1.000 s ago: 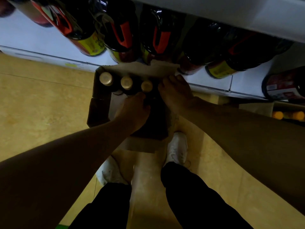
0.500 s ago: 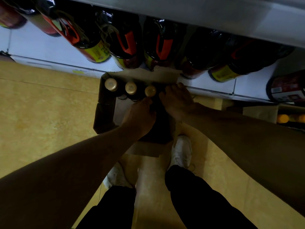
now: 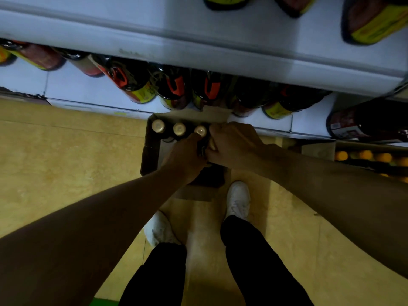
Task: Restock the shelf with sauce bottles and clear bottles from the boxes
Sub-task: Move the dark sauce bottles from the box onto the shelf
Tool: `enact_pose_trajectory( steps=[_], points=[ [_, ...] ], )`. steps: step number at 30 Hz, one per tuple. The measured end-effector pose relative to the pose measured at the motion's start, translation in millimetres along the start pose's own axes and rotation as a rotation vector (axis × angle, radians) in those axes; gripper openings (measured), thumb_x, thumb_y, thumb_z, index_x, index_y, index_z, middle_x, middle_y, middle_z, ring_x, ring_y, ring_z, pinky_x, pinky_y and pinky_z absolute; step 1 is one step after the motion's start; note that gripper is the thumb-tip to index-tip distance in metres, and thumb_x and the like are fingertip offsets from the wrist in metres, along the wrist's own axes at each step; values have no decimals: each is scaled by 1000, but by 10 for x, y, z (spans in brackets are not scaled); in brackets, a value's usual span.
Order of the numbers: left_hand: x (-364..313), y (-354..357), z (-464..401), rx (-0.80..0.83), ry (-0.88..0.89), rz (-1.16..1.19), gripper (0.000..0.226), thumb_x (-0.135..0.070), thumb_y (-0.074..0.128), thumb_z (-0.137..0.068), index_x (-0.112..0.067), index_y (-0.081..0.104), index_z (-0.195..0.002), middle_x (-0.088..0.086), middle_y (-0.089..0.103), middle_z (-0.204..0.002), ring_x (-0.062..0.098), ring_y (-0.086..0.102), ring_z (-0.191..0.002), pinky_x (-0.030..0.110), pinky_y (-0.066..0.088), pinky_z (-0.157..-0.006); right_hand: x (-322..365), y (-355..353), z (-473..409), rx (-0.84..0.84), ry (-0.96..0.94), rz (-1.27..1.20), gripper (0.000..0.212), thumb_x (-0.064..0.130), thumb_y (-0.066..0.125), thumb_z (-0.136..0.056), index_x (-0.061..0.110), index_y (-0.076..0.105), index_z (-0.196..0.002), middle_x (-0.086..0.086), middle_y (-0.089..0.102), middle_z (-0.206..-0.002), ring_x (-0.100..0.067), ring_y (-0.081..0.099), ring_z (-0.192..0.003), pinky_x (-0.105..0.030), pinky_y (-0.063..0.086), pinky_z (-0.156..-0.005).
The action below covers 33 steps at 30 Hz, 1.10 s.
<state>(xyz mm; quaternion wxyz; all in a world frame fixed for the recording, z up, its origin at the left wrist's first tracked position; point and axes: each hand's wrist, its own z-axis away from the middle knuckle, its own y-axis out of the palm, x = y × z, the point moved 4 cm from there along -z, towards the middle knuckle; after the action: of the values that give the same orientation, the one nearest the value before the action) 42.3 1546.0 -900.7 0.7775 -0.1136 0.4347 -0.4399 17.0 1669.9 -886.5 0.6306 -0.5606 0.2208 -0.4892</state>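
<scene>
Both hands in the box below the shelf: left hand and right hand curl around bottles, likely to lift them; exact grip unclear.

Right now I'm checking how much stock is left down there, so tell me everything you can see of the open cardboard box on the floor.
The dark brown cardboard box stands open on the yellowish floor, its far flap against the white bottom shelf's edge. Three pale round bottle caps sit in a row along its far side; the bottles below look dark. Both hands reach inside: the left hand and right hand curl around a bottle top beside the third cap. The near part is hidden by the arms. A white shoe stands at its near right corner.
</scene>
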Motion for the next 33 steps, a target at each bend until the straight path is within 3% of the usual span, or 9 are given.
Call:
enact_pose_trajectory(
  steps=[6, 9, 13, 18, 20, 22, 24, 28, 33],
  points=[
    [-297, -394, 292, 77, 114, 87, 63, -14, 72, -85, -20, 44, -141, 7, 62, -126, 28, 58, -115, 29, 44, -90, 264, -797, 82, -100, 8, -135, 47, 47, 56, -84, 4, 59, -104, -12, 65, -80, -30, 62, -71, -32, 39, -58],
    [-483, -656, 435, 59, 212, 109, 56, -16, 76, -81, -20, 51, -131, 2, 66, -118, 23, 61, -109, 30, 47, -91, 376, -1219, 133, -108, 36, -153, 31, 41, 61, -85, 16, 43, -83, 3, 48, -66, -19, 50, -59, -25, 22, -49],
    [-743, -1054, 675, 18, 319, 199, 46, -15, 80, -77, -32, 53, -110, -24, 60, -92, 3, 58, -92, 4, 43, -76, 573, -1810, 200, -140, 38, -115, 31, 41, 58, -86, 17, 39, -82, 9, 41, -65, -13, 43, -59, -28, 22, -52],
    [-1087, -1513, 997, 37, 393, 225, 33, -17, 80, -78, -22, 60, -104, -10, 70, -83, 4, 68, -77, 31, 57, -72, 812, -2508, 306, -189, 30, -119, 31, 46, 53, -86, 22, 35, -80, 10, 39, -62, -14, 40, -57, -30, 24, -56],
    [-1219, -1708, 1150, 45, 409, 238, 35, -18, 80, -78, -19, 61, -108, -4, 72, -89, 12, 70, -82, 43, 58, -78, 913, -2770, 357, -215, 28, -104, 32, 43, 55, -86, 21, 34, -77, 10, 36, -61, -14, 39, -57, -30, 22, -55],
    [-1356, -1894, 1312, 52, 422, 230, 45, -20, 81, -77, -19, 59, -117, -1, 72, -101, 13, 69, -92, 45, 56, -85, 1012, -3031, 414, -237, 16, -90, 32, 38, 58, -87, 17, 37, -75, 12, 33, -60, -11, 36, -54, -29, 18, -50],
    [-1495, -2065, 1463, 50, 439, 225, 53, -25, 83, -75, -20, 57, -122, -5, 69, -109, 11, 65, -100, 41, 55, -86, 1105, -3286, 481, -251, 14, -78, 33, 37, 59, -87, 14, 40, -74, 12, 33, -58, -9, 34, -51, -29, 18, -49],
    [-1769, -2420, 1786, 89, 441, 205, 50, -42, 83, -69, -29, 60, -111, -19, 67, -91, -1, 64, -82, 18, 48, -62, 1310, -3854, 645, -285, 51, -80, 34, 44, 57, -83, 21, 36, -68, 7, 42, -56, -7, 36, -48, -28, 20, -47],
    [-2127, -2874, 2225, 58, 509, 183, 69, -60, 77, -54, -39, 52, -115, -27, 63, -93, -9, 60, -88, 8, 44, -63, 1563, -4551, 848, -328, 59, -75, 30, 48, 51, -78, 24, 36, -68, 4, 44, -58, -14, 40, -52, -29, 22, -48]
  ],
)
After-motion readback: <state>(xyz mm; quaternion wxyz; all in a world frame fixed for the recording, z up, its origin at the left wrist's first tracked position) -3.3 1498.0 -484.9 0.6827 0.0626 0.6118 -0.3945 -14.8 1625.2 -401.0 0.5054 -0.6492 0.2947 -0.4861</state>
